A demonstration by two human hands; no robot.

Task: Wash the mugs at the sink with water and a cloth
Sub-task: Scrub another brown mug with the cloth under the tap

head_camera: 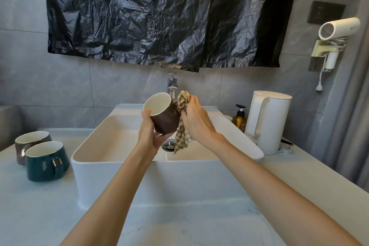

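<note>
My left hand (148, 132) grips a dark brown mug (164, 115) with a white inside, tilted with its mouth toward me, above the white sink (119, 177). My right hand (196, 119) holds a checked cloth (182, 126) bunched against the mug's right side; the cloth's tail hangs down toward the drain (168, 144). Behind the mug stands the chrome tap (172, 85); no water is visible. On the counter to the left stand a dark green mug (47, 161) marked "Hello" and, behind it, a brown mug (32, 144), both upright.
A white kettle (268, 122) and an amber pump bottle (240, 119) stand right of the sink. A hair dryer (337, 27) hangs on the right wall. Black plastic sheet (159, 14) covers the wall above the tap. Pale counter (179, 225) runs in front.
</note>
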